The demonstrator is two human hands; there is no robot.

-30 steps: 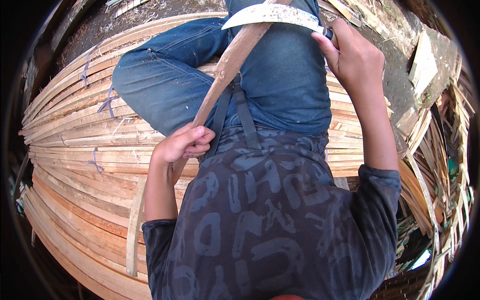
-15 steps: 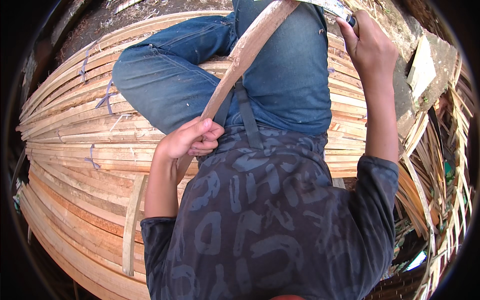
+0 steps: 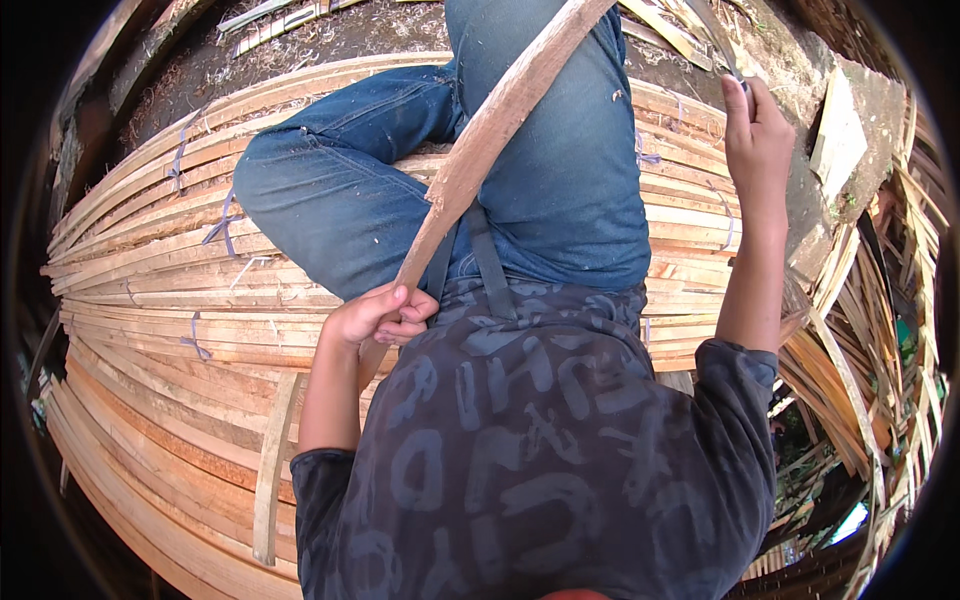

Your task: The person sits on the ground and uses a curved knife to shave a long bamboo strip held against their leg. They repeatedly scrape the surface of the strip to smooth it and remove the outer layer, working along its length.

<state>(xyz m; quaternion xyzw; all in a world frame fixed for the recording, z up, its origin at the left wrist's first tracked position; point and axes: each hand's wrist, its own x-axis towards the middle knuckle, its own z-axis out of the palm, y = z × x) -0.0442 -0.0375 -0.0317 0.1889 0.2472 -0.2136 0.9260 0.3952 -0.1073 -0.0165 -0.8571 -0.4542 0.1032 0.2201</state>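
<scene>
My left hand point(image 3: 378, 318) is closed around the lower part of a long, rough-hewn wooden stick point(image 3: 480, 145). It runs diagonally over my lap and leaves the picture at the upper edge. Beyond my hand, its lower end passes beside my shirt. At the upper right my right hand point(image 3: 760, 135) is wrapped round the handle of a knife point(image 3: 716, 35), with most of the handle hidden by my fingers. The metal blade points up and away, apart from the stick, and its tip is out of the picture.
Beneath me lie bundles of long sawn wood strips point(image 3: 180, 350), some bound with purple ties point(image 3: 222, 222). One loose short slat point(image 3: 275, 470) crosses them at the left. A heap of thin split strips point(image 3: 840, 390) fills the right side, near a pale wood piece point(image 3: 840, 130).
My right hand has moved slightly down, and the knife blade has swung from lying across the stick's upper part to pointing up, away from it. My left hand keeps its hold on the stick.
</scene>
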